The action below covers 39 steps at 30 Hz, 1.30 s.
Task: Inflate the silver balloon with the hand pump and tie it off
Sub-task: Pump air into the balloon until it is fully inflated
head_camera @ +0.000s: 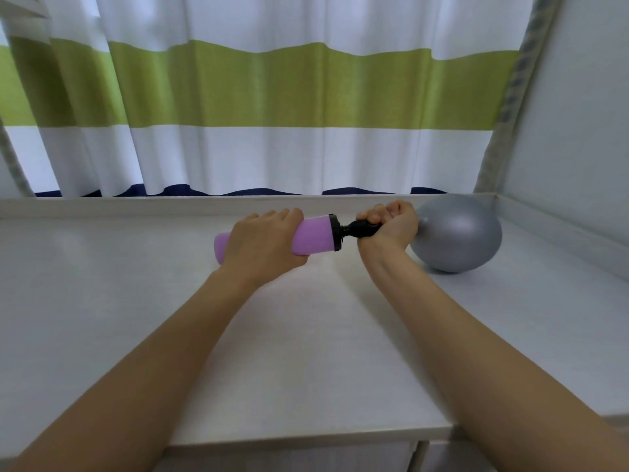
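Head view — hands: left (263, 238) grips pump (315, 235), right (391, 221) its nozzle at balloon (457, 233).

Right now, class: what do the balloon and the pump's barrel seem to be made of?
Silver balloon: likely latex with a metallic satin finish; it is stretched smooth, with a soft sheen.
Pump barrel: probably matte lilac plastic; it is evenly coloured and rigid-looking, with a black collar.

Beneath our hands we see a white tabletop (102, 301) with a raised rim. Beyond them hangs a white curtain (272, 97) banded green, its hem dark blue.
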### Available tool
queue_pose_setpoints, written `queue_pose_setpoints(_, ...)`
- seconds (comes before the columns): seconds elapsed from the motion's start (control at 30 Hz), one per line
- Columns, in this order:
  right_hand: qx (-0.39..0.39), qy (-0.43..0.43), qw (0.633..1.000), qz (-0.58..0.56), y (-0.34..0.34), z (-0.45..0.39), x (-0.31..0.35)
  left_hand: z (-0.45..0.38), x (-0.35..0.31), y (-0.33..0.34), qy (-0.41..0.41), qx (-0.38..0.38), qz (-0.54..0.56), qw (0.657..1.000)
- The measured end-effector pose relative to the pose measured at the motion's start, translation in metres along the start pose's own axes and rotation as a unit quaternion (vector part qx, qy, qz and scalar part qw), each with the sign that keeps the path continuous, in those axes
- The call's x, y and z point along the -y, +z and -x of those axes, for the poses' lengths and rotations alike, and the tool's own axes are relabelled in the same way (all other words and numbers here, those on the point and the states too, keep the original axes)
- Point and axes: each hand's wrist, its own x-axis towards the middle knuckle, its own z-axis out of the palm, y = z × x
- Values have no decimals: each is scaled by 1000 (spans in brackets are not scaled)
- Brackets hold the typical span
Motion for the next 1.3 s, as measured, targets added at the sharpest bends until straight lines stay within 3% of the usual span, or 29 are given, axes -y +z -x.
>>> queue_pose_setpoints(0.23, 1, -11, 1000, 6, -3, -7, 12, 6, 23, 0, -2, -13, -3, 1000)
queue_pose_setpoints(0.53, -27, -27, 999, -28, -14, -21, 33, 23, 75, -3, -81, 36, 2, 996)
queue_pose_setpoints(0.73, -30, -22, 999, -36, -11, -17, 25, 7, 43, -7, -19, 18, -14, 1000)
queue_pose_setpoints(1.0, -1, 6, 1000, -9, -3, -3, 1, 0, -1, -1, -1, 6, -2, 1000)
queue_pose_setpoints(1.3, 10, 1, 1000, 8, -3, -8, 8, 1, 10, 3, -10, 4, 14, 1000)
